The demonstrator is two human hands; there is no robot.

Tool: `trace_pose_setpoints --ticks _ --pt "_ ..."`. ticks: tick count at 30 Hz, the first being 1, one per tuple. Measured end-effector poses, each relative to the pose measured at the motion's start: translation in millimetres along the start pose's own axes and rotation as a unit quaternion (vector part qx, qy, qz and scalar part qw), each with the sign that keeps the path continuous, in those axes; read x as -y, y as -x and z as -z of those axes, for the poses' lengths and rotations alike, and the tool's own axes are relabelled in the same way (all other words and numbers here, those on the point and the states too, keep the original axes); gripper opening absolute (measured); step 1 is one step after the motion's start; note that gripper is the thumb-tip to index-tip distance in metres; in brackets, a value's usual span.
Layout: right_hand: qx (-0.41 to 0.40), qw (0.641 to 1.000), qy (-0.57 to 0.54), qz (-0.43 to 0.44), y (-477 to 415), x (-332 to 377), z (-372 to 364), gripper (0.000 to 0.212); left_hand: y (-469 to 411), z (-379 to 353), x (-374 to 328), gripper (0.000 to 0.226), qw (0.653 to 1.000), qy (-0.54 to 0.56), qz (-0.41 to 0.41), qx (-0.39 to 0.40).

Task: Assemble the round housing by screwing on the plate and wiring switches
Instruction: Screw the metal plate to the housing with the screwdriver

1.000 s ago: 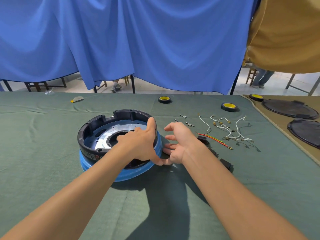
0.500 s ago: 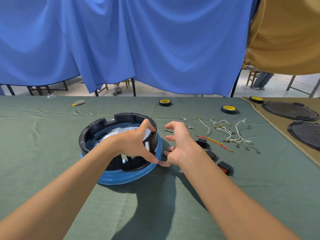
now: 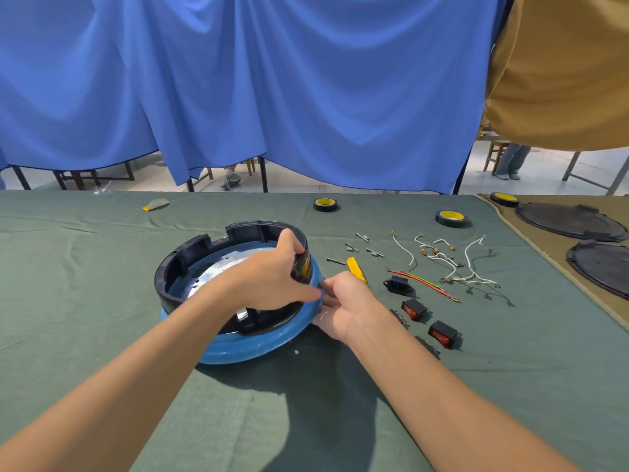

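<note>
Left hand [image 3: 272,279] curled in a grip, right hand [image 3: 347,303] beside it, seemingly curled

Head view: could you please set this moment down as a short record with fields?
round housing: black, on a blue base, metal plate inside
left hand: grips the housing's right wall
right hand: fingers against the base's right side
screwdriver: yellow handle just beyond the right hand
switches: two red ones on the cloth, right of the housing
wires: loose, beyond the switches
screws: loose, left of the wires
</note>
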State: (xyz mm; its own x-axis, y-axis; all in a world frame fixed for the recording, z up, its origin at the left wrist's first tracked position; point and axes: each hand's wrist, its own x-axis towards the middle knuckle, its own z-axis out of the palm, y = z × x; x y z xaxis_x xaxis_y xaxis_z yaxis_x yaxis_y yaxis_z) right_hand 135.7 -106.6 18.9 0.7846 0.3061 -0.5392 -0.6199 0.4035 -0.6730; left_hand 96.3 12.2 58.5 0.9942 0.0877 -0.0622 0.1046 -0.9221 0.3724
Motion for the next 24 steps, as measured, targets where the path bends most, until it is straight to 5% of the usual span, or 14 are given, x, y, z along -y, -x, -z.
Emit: trace_pose_setpoints --ticks 6,24 --pt "0.006 1.000 -0.002 -0.008 -1.4 -4.4 -0.2 0.032 -2.6 -18.3 -14.7 0.017 0.972 -0.008 0.057 -0.229" --pt "0.042 0.998 -0.039 -0.020 -6.9 -4.0 0.0 0.030 -5.1 -14.4 -10.2 0.015 0.963 0.071 0.050 -0.254"
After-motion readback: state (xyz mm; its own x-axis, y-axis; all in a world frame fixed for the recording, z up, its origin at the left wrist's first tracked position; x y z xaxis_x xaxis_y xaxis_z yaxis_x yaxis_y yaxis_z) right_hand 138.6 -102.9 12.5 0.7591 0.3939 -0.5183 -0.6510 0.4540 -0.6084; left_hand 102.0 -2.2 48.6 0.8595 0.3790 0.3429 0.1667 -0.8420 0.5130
